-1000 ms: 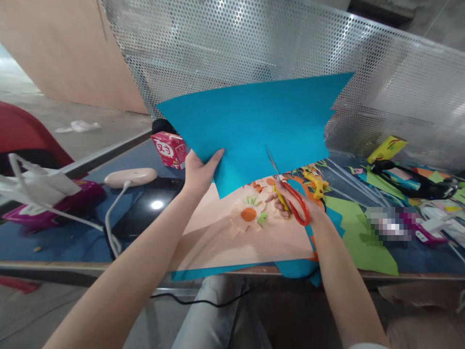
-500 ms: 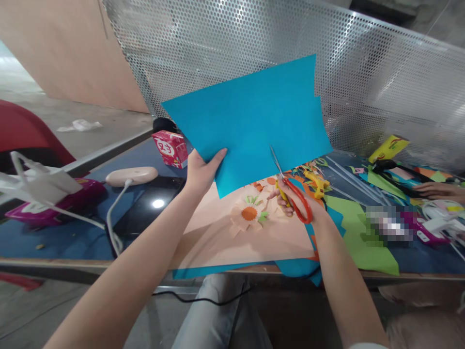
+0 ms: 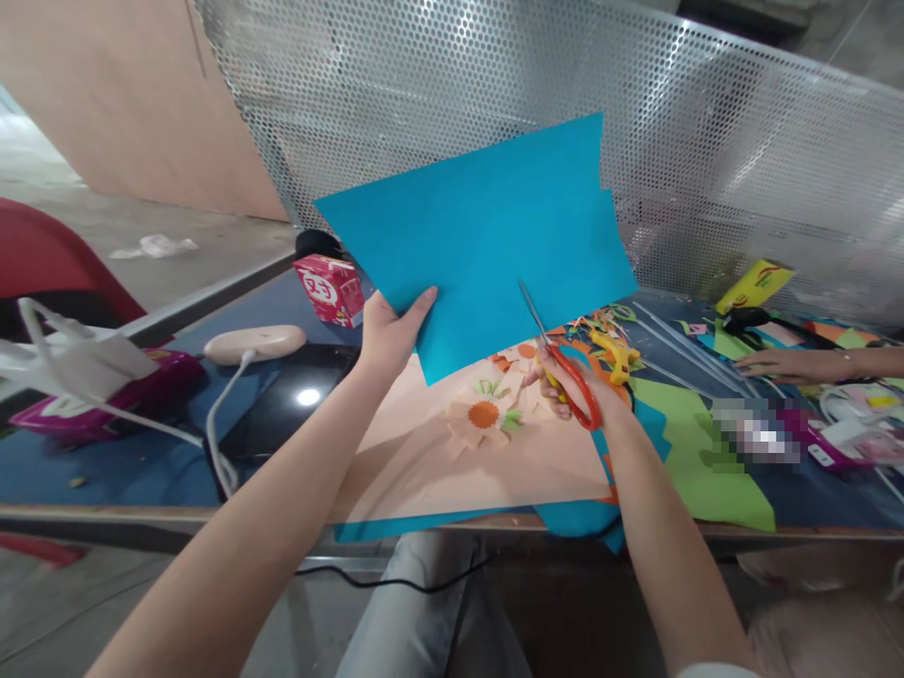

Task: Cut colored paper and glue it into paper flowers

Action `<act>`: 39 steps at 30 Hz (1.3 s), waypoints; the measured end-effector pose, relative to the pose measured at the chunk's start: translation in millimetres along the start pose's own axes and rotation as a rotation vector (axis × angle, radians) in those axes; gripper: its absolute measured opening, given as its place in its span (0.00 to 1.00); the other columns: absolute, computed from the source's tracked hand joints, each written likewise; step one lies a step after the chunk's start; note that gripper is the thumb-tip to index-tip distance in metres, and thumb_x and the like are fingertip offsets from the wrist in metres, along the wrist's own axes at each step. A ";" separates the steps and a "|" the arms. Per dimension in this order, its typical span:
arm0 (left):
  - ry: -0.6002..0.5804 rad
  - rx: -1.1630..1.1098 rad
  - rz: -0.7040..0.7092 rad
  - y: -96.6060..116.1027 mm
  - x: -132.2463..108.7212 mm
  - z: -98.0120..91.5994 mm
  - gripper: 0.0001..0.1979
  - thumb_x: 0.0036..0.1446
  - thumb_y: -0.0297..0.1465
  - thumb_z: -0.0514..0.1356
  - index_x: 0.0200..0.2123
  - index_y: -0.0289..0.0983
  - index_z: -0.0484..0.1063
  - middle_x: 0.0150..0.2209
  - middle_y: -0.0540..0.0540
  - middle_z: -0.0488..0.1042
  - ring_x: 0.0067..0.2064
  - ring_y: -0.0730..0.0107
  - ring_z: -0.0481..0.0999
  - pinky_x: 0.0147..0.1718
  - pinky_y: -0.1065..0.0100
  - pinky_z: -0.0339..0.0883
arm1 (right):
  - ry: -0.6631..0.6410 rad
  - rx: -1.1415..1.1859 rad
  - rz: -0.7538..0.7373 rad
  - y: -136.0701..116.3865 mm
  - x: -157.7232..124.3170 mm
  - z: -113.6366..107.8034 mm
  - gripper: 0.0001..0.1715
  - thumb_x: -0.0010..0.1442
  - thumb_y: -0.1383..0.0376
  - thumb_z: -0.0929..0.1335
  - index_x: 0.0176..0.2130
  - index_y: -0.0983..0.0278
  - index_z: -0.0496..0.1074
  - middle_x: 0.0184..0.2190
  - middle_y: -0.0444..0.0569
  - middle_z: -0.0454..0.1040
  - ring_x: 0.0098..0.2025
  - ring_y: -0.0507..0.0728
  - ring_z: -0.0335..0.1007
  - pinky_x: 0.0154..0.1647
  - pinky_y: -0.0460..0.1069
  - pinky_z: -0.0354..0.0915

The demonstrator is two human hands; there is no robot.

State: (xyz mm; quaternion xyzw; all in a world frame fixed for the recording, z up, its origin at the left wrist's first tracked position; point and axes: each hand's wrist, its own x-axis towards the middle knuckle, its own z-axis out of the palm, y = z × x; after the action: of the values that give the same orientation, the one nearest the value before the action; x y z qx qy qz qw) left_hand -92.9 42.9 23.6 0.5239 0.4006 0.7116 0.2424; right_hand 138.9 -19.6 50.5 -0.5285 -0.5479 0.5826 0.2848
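Observation:
A large blue sheet of paper (image 3: pixel 487 231) is held up above the table, tilted, with a small notch in its right edge. My left hand (image 3: pixel 396 325) pinches its lower left side, thumb on the near face and the other fingers behind. In my right hand (image 3: pixel 565 377) is a pair of scissors (image 3: pixel 575 381) with red and yellow handles. Their blades point up and left, over the lower part of the sheet. Below lies a paper flower (image 3: pixel 484 416) with an orange centre, pale petals and green bits, on a peach sheet of paper (image 3: pixel 438 485).
Paper scraps and a yellow glue gun (image 3: pixel 613 356) lie right of the flower, near a green sheet (image 3: pixel 692 443). A co-worker's hand (image 3: pixel 791 365) reaches in from the right. A black tablet-like slab (image 3: pixel 289 400), a pink drink carton (image 3: pixel 329 290) and a purple power strip (image 3: pixel 169 372) stand left.
The blue sheet's right side has shifted slightly left and down, and the scissors with my right hand have moved a little left. The co-worker's hand has reached further left.

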 end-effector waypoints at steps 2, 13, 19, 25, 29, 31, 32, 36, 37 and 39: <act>-0.005 -0.004 -0.004 -0.9 0.0 0.1 0.19 0.44 0.40 0.64 0.40 0.39 0.73 0.43 0.44 0.76 0.47 0.54 0.74 0.48 0.54 0.69 | -0.023 0.015 0.026 -0.6 0.5 -0.3 0.21 0.51 0.47 0.64 0.34 0.61 0.68 0.12 0.36 0.53 0.10 0.44 0.48 0.11 0.41 0.47; -0.043 -0.059 -0.024 -3.4 -1.6 1.4 0.23 0.44 0.39 0.65 0.45 0.39 0.71 0.44 0.43 0.75 0.48 0.55 0.74 0.48 0.54 0.69 | -0.025 0.041 0.002 0.2 -0.5 0.6 0.21 0.53 0.45 0.63 0.33 0.59 0.68 0.12 0.38 0.54 0.12 0.46 0.49 0.13 0.43 0.49; -0.050 -0.083 -0.069 0.1 -2.4 2.6 0.25 0.43 0.40 0.65 0.46 0.37 0.70 0.46 0.41 0.75 0.48 0.53 0.73 0.48 0.53 0.69 | 0.034 -0.056 -0.001 -6.3 -5.5 3.8 0.23 0.52 0.44 0.63 0.33 0.60 0.67 0.11 0.38 0.53 0.10 0.46 0.49 0.12 0.44 0.47; -0.061 -0.091 -0.098 8.2 -5.6 5.6 0.25 0.42 0.40 0.66 0.44 0.38 0.71 0.45 0.41 0.75 0.48 0.54 0.74 0.49 0.53 0.69 | 0.021 0.015 0.003 -6.3 -7.3 5.4 0.22 0.52 0.45 0.63 0.32 0.60 0.67 0.12 0.37 0.52 0.11 0.45 0.48 0.12 0.43 0.48; -0.068 -0.137 -0.116 7.5 -5.0 5.2 0.24 0.42 0.40 0.66 0.44 0.38 0.71 0.46 0.42 0.75 0.48 0.55 0.74 0.48 0.53 0.69 | -0.002 -0.026 -0.061 -1.9 -5.1 1.9 0.22 0.52 0.46 0.64 0.33 0.60 0.67 0.13 0.37 0.52 0.11 0.46 0.48 0.11 0.43 0.47; -0.076 -0.152 -0.127 6.8 -5.2 5.4 0.24 0.42 0.40 0.66 0.44 0.37 0.71 0.47 0.41 0.74 0.48 0.54 0.74 0.48 0.53 0.70 | -0.024 -0.012 -0.072 0.4 -3.0 0.6 0.22 0.52 0.46 0.64 0.34 0.61 0.67 0.13 0.36 0.51 0.11 0.46 0.48 0.12 0.43 0.48; -0.080 -0.153 -0.132 6.9 -5.7 5.7 0.25 0.42 0.39 0.66 0.44 0.36 0.71 0.47 0.40 0.74 0.48 0.54 0.74 0.48 0.53 0.70 | -0.038 0.006 -0.070 1.4 -1.8 0.2 0.22 0.52 0.46 0.64 0.34 0.61 0.67 0.13 0.36 0.51 0.12 0.46 0.48 0.12 0.43 0.48; -0.087 -0.151 -0.142 10.1 -8.0 7.3 0.25 0.41 0.39 0.67 0.44 0.36 0.71 0.46 0.40 0.75 0.46 0.54 0.75 0.47 0.53 0.70 | -0.040 0.060 -0.048 3.1 1.6 0.0 0.21 0.50 0.46 0.66 0.33 0.61 0.67 0.14 0.35 0.49 0.13 0.45 0.47 0.13 0.42 0.48; -0.088 -0.150 -0.143 11.1 -8.4 7.5 0.25 0.41 0.39 0.67 0.44 0.36 0.71 0.46 0.40 0.75 0.46 0.54 0.75 0.47 0.53 0.70 | -0.042 0.064 -0.050 3.1 1.8 0.0 0.21 0.50 0.47 0.66 0.32 0.61 0.67 0.14 0.35 0.49 0.13 0.44 0.47 0.13 0.42 0.48; -0.093 -0.150 -0.149 12.1 -8.3 7.5 0.25 0.41 0.39 0.67 0.44 0.37 0.71 0.46 0.41 0.75 0.46 0.54 0.75 0.47 0.53 0.70 | -0.051 0.056 -0.068 2.8 1.6 -0.2 0.21 0.50 0.47 0.66 0.32 0.61 0.67 0.14 0.35 0.50 0.13 0.44 0.47 0.13 0.42 0.48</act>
State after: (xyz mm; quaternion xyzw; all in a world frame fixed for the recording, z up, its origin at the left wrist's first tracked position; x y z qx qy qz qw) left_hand -82.2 32.1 29.9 0.5055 0.3726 0.6945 0.3512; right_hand 139.4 -18.7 47.3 -0.4862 -0.5562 0.6010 0.3049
